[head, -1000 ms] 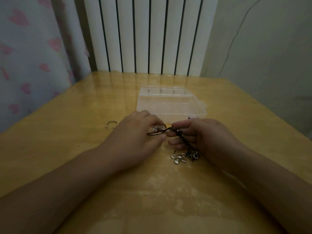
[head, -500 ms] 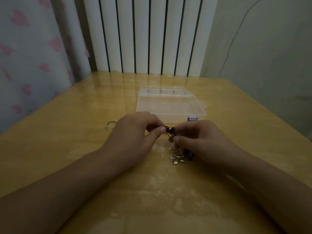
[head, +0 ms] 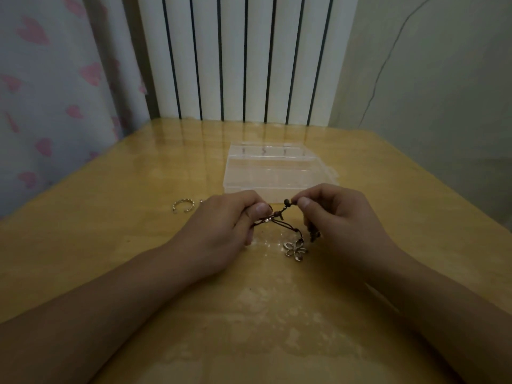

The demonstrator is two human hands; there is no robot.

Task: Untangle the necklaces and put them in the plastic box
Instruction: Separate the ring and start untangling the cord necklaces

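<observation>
- Left hand (head: 221,225): pinches dark necklace cords (head: 277,217), just above table (head: 110,245).
- Right hand (head: 340,217): pinches the cords' beaded end.
- Flower pendant (head: 296,251): on table, between hands.
- Plastic box (head: 277,170): just beyond hands.
- Ring (head: 182,205): left of the left hand.

No legible text, label, brand or number anywhere on the plastic box (head: 273,173) or table (head: 110,217)

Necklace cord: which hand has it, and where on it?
Both. The left hand pinches the dark necklace cord at its left stretch; the right hand pinches the beaded end. The flower pendant lies unheld.
</observation>
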